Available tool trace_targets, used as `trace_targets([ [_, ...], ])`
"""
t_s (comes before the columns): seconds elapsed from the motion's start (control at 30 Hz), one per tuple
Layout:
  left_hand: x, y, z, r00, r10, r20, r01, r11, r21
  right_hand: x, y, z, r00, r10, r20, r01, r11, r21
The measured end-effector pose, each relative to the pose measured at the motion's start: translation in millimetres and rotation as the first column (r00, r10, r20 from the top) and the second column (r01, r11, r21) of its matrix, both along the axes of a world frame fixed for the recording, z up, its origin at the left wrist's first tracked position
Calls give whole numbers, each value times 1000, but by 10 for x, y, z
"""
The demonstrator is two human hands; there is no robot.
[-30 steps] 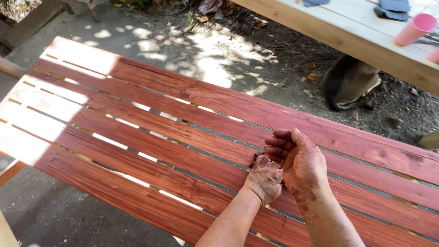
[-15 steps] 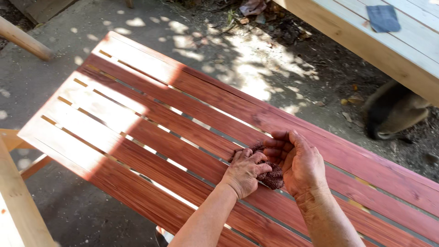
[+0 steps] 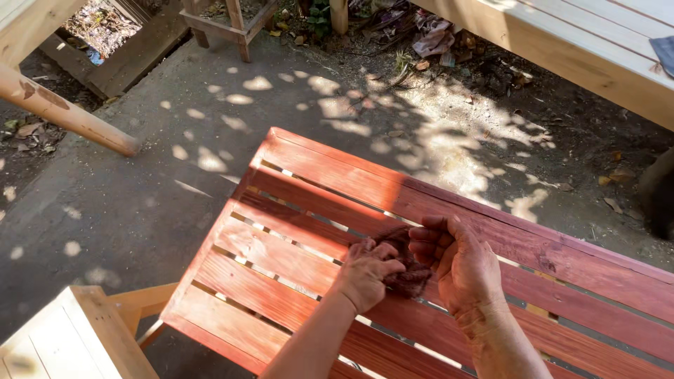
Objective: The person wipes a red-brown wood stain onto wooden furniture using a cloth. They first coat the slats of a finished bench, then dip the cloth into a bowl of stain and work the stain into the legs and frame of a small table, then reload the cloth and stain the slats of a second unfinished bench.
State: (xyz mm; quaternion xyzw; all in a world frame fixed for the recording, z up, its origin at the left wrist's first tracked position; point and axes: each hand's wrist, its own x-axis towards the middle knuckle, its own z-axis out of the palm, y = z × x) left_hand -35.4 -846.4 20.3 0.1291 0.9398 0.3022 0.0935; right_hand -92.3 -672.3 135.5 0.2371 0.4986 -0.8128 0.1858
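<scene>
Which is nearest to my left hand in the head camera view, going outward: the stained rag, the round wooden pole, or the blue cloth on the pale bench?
1. Stained rag: touching the left hand, bunched between both hands.
2. Round wooden pole: far off at upper left, over the ground.
3. Blue cloth: farthest, at the right edge on the pale bench.

A red-stained wooden slatted bench top [image 3: 295, 260] stands on grey concrete ground [image 3: 140, 203] — sunlight shows through the gaps between its long boards. Its near-left corner sits just above a pale unfinished wooden piece [image 3: 63, 337]; a dark reddish-brown rag [image 3: 407, 277] rests mid-surface.
</scene>
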Motion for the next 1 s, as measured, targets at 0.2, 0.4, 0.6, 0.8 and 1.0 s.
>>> trace_targets([
  [0.2, -179, -1131, -14, 996, 83, -17, -84, 996, -37, -116, -499, 155, 1000, -2, -16, 3, 999, 46],
  [0.4, -293, -2104, 69, 934, 313, -171, -334, 937, -107, -109, -651, 196, 1000, 2, 7, -3, 996, 87],
  [0.6, -96, -2643, 234, 593, 797, -115, -805, 588, -78, -9, -537, 114, 1000, -18, -16, 19, 997, 72],
  [0.8, 268, -2294, 79, 421, 895, -144, -900, 394, -184, 41, -351, 21, 999, -43, 3, 43, 999, -13],
  [1.0, 335, -1647, 50, 526, 848, -64, -836, 501, -223, 195, 57, 133, 998, -66, -22, 65, 998, -12],
])
